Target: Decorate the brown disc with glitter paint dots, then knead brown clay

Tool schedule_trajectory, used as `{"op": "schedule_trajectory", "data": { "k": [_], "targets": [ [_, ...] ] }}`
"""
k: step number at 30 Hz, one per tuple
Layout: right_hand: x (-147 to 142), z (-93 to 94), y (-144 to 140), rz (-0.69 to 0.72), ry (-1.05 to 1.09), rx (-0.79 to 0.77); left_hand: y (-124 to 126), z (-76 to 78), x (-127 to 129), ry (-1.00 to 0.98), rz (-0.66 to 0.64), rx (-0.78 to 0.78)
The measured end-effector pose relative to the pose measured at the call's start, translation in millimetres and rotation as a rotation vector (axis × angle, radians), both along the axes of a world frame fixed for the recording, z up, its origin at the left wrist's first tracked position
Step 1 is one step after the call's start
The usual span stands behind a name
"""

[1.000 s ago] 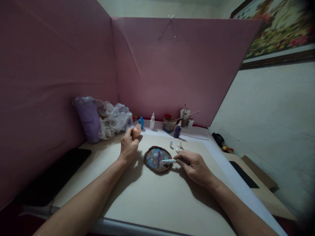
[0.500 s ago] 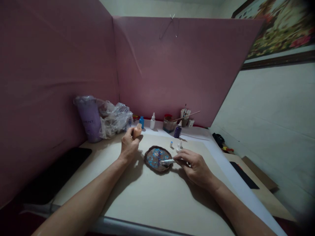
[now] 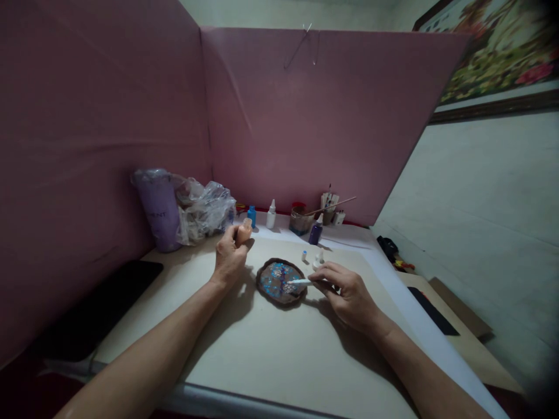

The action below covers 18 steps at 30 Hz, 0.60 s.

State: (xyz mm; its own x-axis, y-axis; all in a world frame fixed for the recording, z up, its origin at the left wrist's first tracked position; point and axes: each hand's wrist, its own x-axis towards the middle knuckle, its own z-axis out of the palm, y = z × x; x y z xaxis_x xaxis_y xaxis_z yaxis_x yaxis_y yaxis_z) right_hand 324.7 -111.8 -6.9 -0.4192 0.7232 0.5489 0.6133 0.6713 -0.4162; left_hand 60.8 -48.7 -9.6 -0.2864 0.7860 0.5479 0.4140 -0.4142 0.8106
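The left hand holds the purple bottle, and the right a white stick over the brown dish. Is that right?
Not quite: the head view shows the left hand holding the orange bottle; the purple bottle stands farther back. The right hand holds a white stick over the brown dish.

A flat cream sheet (image 3: 262, 355) is leaving room nearside of the round brown dish (image 3: 279, 304); beyond, a purple, white-tipped bottle (image 3: 315, 234) is blocking.

The dish (image 3: 283, 305) lies on the table (image 3: 262, 361), before the jar (image 3: 300, 223), right of the bag (image 3: 205, 212).
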Motion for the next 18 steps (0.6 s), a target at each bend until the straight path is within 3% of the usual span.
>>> {"op": "schedule_trajectory", "data": {
  "k": [18],
  "targets": [
    [-0.4,0.6,0.8,0.021,-0.033,-0.009,-1.9,2.8,1.4,-0.001,-0.002,-0.016]
  ]
}}
